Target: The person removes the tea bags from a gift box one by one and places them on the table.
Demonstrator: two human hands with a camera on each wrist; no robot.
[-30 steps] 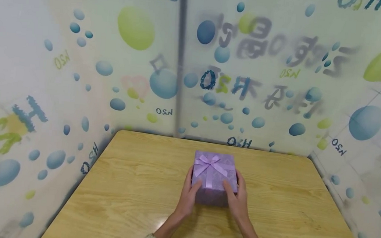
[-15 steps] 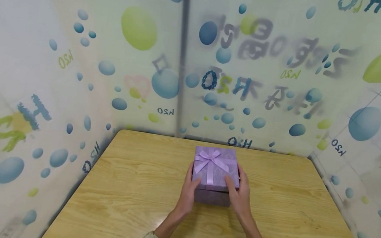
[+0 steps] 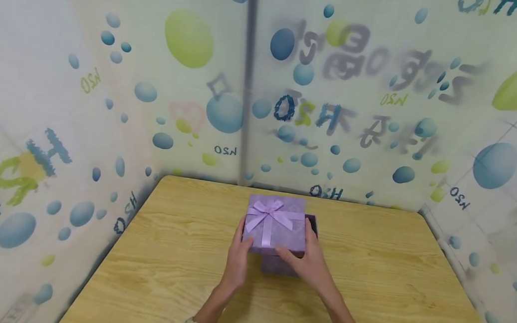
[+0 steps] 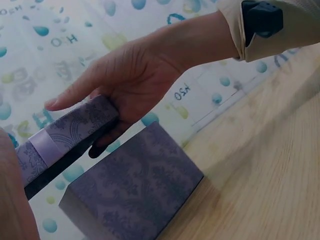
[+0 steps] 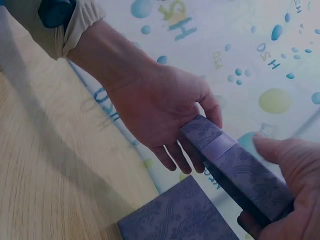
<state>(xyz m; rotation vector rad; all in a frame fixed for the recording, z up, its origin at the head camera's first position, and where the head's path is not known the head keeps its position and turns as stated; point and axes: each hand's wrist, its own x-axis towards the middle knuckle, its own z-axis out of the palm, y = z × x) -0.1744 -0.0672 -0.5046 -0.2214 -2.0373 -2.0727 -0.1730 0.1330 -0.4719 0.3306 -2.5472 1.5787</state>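
A purple gift box lid (image 3: 295, 238) with a lilac ribbon bow is raised off its box base (image 3: 278, 266) and shifted left of it. My left hand (image 3: 235, 264) holds the lid's left side, thumb at the front corner. My right hand (image 3: 313, 266) grips its right side, thumb along the front edge; in the right wrist view a fingertip shows under the lid (image 5: 245, 175). The patterned base (image 4: 145, 185) stands on the table, its dark inside partly showing at the right. Most of its opening is hidden under the lid.
The light wood table (image 3: 165, 275) reaches back to a wall (image 3: 359, 138) printed with blue and green bubbles. Similar walls close in at left and right. A dark device (image 4: 262, 20) is worn at the right sleeve.
The lid, seated on the base at first, has come up and off, then moved left with both hands. The base stays in place, now partly uncovered at its right.
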